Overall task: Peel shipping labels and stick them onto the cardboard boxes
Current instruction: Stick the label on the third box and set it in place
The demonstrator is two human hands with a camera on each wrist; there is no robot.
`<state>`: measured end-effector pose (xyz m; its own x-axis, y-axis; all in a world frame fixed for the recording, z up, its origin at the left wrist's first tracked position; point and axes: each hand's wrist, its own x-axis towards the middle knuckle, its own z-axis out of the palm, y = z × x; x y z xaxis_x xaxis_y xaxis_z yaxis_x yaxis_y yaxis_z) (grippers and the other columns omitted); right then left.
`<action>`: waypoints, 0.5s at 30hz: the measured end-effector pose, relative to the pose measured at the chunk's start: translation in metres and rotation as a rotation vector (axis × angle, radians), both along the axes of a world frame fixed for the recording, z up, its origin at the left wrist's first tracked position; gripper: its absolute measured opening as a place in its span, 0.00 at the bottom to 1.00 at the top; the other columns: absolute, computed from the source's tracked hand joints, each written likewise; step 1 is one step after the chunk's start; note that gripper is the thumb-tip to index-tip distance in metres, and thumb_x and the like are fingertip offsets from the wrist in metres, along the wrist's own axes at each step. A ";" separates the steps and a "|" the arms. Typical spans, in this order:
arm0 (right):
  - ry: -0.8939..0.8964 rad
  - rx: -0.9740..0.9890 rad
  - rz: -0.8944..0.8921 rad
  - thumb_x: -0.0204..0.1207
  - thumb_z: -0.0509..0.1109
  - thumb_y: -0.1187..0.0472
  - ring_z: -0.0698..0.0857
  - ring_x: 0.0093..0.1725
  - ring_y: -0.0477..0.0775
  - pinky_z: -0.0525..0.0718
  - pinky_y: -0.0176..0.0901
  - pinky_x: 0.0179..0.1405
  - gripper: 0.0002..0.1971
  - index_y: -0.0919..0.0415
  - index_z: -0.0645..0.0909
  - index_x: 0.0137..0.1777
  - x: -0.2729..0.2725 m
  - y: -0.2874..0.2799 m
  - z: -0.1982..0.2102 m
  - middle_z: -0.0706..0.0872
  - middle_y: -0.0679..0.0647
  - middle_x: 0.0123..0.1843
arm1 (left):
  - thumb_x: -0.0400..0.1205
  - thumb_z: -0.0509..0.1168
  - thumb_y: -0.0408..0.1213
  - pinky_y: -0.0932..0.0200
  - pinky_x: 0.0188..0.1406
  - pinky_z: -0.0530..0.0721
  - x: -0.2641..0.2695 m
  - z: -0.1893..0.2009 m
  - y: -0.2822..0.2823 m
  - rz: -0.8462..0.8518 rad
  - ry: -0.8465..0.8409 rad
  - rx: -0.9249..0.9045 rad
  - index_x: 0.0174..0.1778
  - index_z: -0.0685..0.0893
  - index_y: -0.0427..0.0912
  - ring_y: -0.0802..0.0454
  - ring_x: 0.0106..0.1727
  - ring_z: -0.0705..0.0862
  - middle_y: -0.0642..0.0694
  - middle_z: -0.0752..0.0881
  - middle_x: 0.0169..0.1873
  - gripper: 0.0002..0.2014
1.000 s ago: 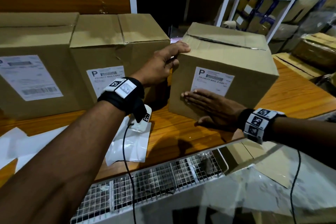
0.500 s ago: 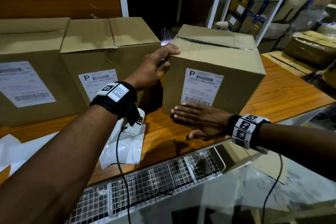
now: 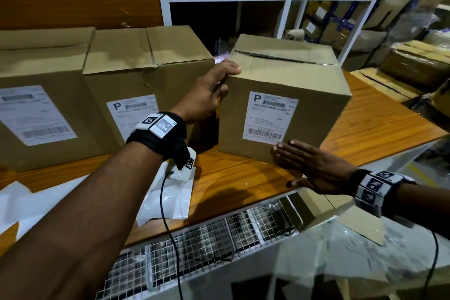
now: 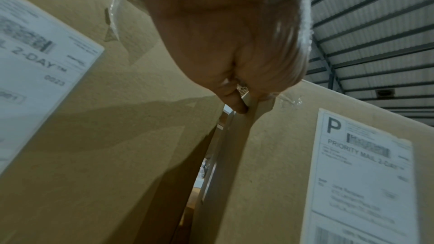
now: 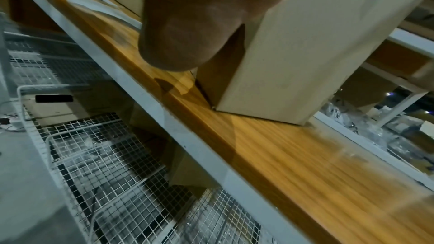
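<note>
the right-hand box (image 3: 314, 95) is plain brown cardboard, its top flaps taped shut, standing on the wooden table (image 3: 379, 126) just beside the middle box (image 3: 136, 66), with a narrow gap between them. a white priority mail label (image 3: 269, 117) lies flat on its front face, barcode at the bottom. my left hand (image 3: 207, 95) grips the box's upper left corner, thumb on top, fingers curled round the side. my right hand (image 3: 314, 168) lies open with straight fingers pressed flat on the front face, fingertips just below the label's lower right corner.

the left wrist view shows what the head view hides: my fingers (image 4: 237, 99) tucked into the gap against the box's side. the right wrist view shows the box's lower corner resting on the table and the wire mesh rack (image 5: 122, 183) under it.

the small print on the label is too blurred to read, and the right wrist view shows only the heel of my palm.
</note>
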<state>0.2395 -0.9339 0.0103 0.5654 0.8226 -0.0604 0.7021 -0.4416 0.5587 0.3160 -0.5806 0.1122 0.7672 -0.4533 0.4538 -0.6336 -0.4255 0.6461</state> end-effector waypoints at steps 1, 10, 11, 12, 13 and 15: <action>0.023 0.001 0.013 0.90 0.51 0.36 0.57 0.90 0.60 0.56 0.58 0.87 0.38 0.63 0.60 0.89 -0.001 0.003 0.001 0.59 0.61 0.91 | 0.87 0.57 0.18 0.67 0.79 0.69 0.000 0.000 -0.001 0.003 0.003 -0.005 0.79 0.75 0.41 0.58 0.81 0.64 0.47 0.68 0.82 0.25; 0.085 -0.004 0.022 0.90 0.46 0.36 0.47 0.91 0.60 0.41 0.54 0.91 0.39 0.65 0.50 0.91 0.032 0.045 -0.007 0.50 0.61 0.92 | 0.86 0.57 0.17 0.76 0.74 0.66 0.001 -0.003 -0.005 0.038 0.015 -0.022 0.77 0.75 0.43 0.61 0.81 0.64 0.48 0.68 0.82 0.26; 0.103 -0.023 0.021 0.91 0.45 0.36 0.44 0.91 0.60 0.37 0.54 0.90 0.39 0.64 0.48 0.91 0.035 0.052 -0.013 0.47 0.60 0.92 | 0.86 0.57 0.17 0.80 0.72 0.64 0.001 -0.004 -0.005 0.039 0.009 -0.021 0.77 0.75 0.43 0.62 0.81 0.64 0.48 0.69 0.82 0.26; 0.106 -0.028 0.023 0.91 0.44 0.36 0.42 0.91 0.60 0.34 0.54 0.90 0.39 0.63 0.47 0.91 0.038 0.059 -0.017 0.46 0.59 0.92 | 0.86 0.57 0.17 0.82 0.71 0.63 0.002 -0.004 -0.005 0.039 0.003 -0.025 0.77 0.76 0.42 0.62 0.81 0.64 0.47 0.70 0.82 0.25; 0.103 -0.024 0.028 0.91 0.44 0.36 0.42 0.91 0.59 0.33 0.54 0.89 0.39 0.62 0.47 0.91 0.041 0.065 -0.020 0.46 0.59 0.92 | 0.86 0.57 0.17 0.84 0.71 0.63 0.002 -0.004 -0.006 0.039 -0.002 -0.028 0.77 0.76 0.42 0.63 0.80 0.64 0.47 0.70 0.81 0.25; 0.119 -0.011 0.041 0.91 0.42 0.36 0.41 0.92 0.59 0.33 0.53 0.90 0.39 0.63 0.46 0.91 0.047 0.078 -0.024 0.45 0.59 0.92 | 0.86 0.57 0.17 0.83 0.71 0.64 0.001 -0.005 -0.006 0.035 -0.008 -0.033 0.77 0.76 0.42 0.63 0.80 0.65 0.47 0.70 0.81 0.25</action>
<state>0.2861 -0.8554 -0.0132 0.5193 0.8440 -0.1341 0.7813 -0.4054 0.4746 0.3168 -0.5865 0.1076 0.7785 -0.4110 0.4744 -0.6241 -0.4256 0.6553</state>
